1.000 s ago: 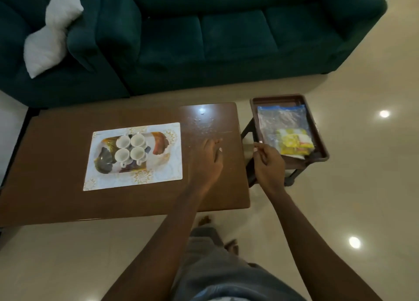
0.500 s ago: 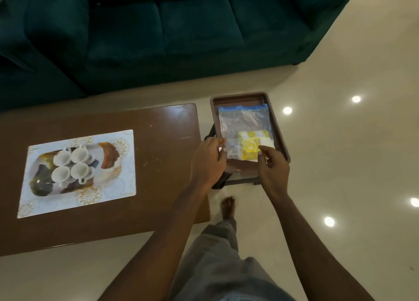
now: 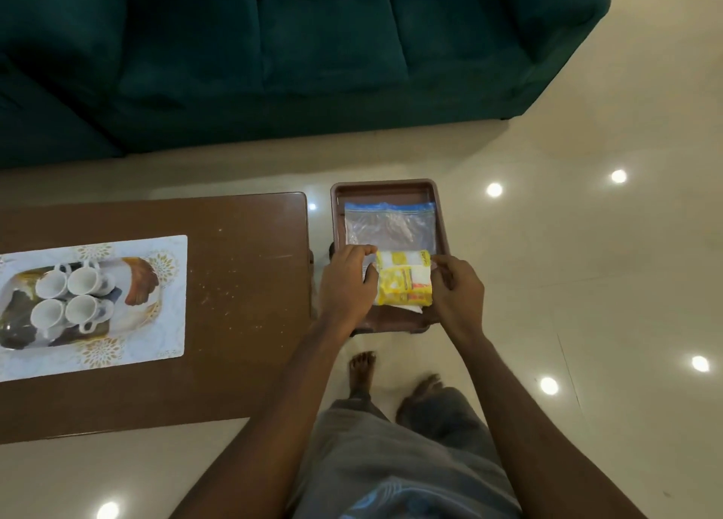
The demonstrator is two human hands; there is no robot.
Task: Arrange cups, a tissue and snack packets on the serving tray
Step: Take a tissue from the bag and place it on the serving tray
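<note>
A brown plastic tray [image 3: 442, 221] stands just off the right end of the wooden counter [image 3: 242, 283]. Its far half holds a clear zip-lock bag [image 3: 391, 227] with a blue seal strip, lying flat. Its near half holds a yellow snack packet [image 3: 405, 285]. A white corner pokes out under the packet's near edge, and whether that is the tissue cannot be told. On the counter's left part lies the serving tray [image 3: 156, 342], white with gold floral print and partly cut off by the frame edge. Four white cups [image 3: 84, 281] stand close together in a two-by-two cluster on it, mouths up and handles out. The left hand [image 3: 348, 280] is over the brown tray's near left side with its fingers curled in, gripping the packet's left edge. The right hand [image 3: 457, 287] faces it from the other side, its fingers and thumb bent to pinch the packet's right edge. The packet sits between the two hands, low over the tray floor. A dark green sofa [image 3: 313, 49] runs along the far side, on a glossy cream floor [image 3: 587, 283].
</note>
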